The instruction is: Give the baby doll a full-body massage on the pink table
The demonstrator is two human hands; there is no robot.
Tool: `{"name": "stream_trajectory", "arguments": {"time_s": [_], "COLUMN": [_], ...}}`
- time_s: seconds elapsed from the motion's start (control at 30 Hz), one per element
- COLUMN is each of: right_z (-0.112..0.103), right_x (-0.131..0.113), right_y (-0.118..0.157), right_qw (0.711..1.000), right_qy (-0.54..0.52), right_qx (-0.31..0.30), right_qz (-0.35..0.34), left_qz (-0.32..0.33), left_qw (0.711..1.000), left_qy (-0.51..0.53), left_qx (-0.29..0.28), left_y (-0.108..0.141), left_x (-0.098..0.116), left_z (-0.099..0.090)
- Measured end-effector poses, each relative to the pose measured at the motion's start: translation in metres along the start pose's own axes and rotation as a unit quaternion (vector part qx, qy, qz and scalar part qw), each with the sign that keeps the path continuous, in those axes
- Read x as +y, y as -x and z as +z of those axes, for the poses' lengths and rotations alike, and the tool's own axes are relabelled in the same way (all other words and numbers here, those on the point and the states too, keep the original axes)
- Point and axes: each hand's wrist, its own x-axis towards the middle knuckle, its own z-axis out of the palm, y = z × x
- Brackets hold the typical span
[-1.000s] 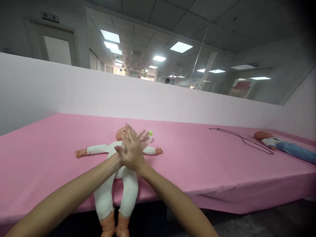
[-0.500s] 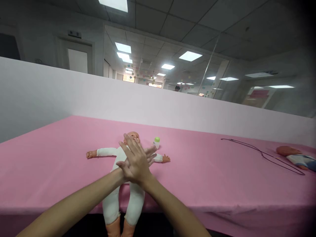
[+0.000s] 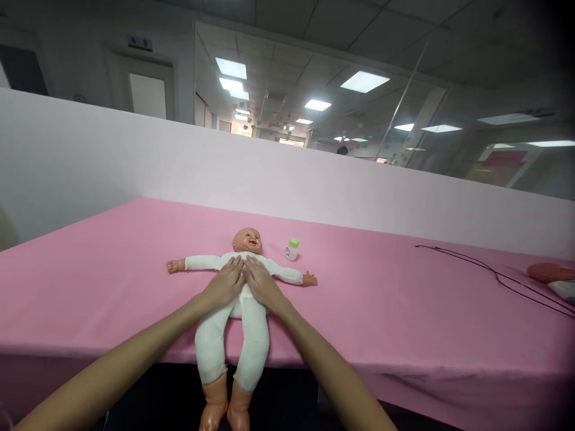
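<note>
While flat, fingers (image 3: 238, 267) rest on doll (image 3: 233, 323).

Bright ceiling panels (image 3: 363, 81) at 12 o'clock light evenly; soft shadows, no glare on pink surface (image 3: 381, 311). Corners vignette dark at 2 o'clock; wide-angle edge bending, slight softness.

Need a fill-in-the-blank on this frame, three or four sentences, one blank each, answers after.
1. Both the left hand and the right hand rest flat on the chest of the plastic baby doll in a white suit, which lies on its ____.
2. The doll's legs hang over the front edge of the table with the ____ cloth.
3. The small white bottle beside the doll's head has a ____ cap.
4. The thin black cable lies to the doll's ____ in the picture.

Missing words: back; pink; green; right
</note>
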Motion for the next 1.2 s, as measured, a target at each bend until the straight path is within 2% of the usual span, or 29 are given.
{"name": "stream_trajectory", "arguments": {"time_s": [0.07, 0.2, 0.27, 0.37, 0.47, 0.53, 0.6, 0.67, 0.8, 0.87, 0.97, 1.1, 1.2], "right_z": [-0.002, -0.005, -0.006, -0.007, -0.004, 0.001, 0.006, 0.009, 0.004, -0.002, -0.01, -0.017, -0.016], "right_x": [0.004, 0.01, 0.009, 0.002, -0.008, -0.014, -0.017, -0.017, -0.011, -0.007, -0.003, -0.011, -0.025], "right_y": [-0.013, -0.016, -0.005, 0.018, 0.036, 0.037, 0.029, 0.015, -0.008, -0.01, 0.004, 0.038, 0.051], "right_qw": [1.0, 0.998, 0.997, 0.996, 0.994, 0.996, 0.996, 0.996, 0.997, 0.995, 0.989, 0.983, 0.984], "right_qy": [0.008, 0.012, 0.016, 0.004, -0.007, 0.004, 0.023, 0.045, 0.061, 0.044, 0.018, -0.023, -0.012], "right_qx": [0.018, 0.049, 0.045, 0.019, -0.009, -0.042, -0.07, -0.074, 0.002, 0.046, 0.047, -0.013, -0.057], "right_qz": [0.009, 0.041, 0.055, 0.089, 0.106, 0.083, 0.047, 0.029, 0.054, 0.082, 0.14, 0.182, 0.166], "left_qz": [-0.003, -0.086, -0.114, -0.124, -0.103, -0.065, -0.039, -0.042, -0.079, -0.101, -0.118, -0.149, -0.083], "left_qw": [1.0, 0.995, 0.991, 0.987, 0.987, 0.99, 0.993, 0.995, 0.996, 0.994, 0.991, 0.982, 0.988], "left_qy": [0.0, 0.045, 0.067, 0.087, 0.097, 0.092, 0.076, 0.055, 0.036, 0.046, 0.066, 0.074, 0.006], "left_qx": [-0.001, 0.0, -0.009, -0.044, -0.073, -0.081, -0.08, -0.069, -0.021, -0.001, -0.019, -0.09, -0.131], "left_y": [-0.015, -0.028, -0.019, 0.009, 0.038, 0.046, 0.041, 0.026, -0.007, -0.012, 0.002, 0.04, 0.049], "left_x": [-0.002, -0.015, -0.023, -0.025, -0.011, 0.004, 0.017, 0.021, 0.001, -0.013, -0.024, -0.017, -0.004], "left_z": [0.0, -0.004, -0.008, -0.017, -0.025, -0.025, -0.021, -0.014, -0.005, -0.008, -0.019, -0.032, -0.028]}}
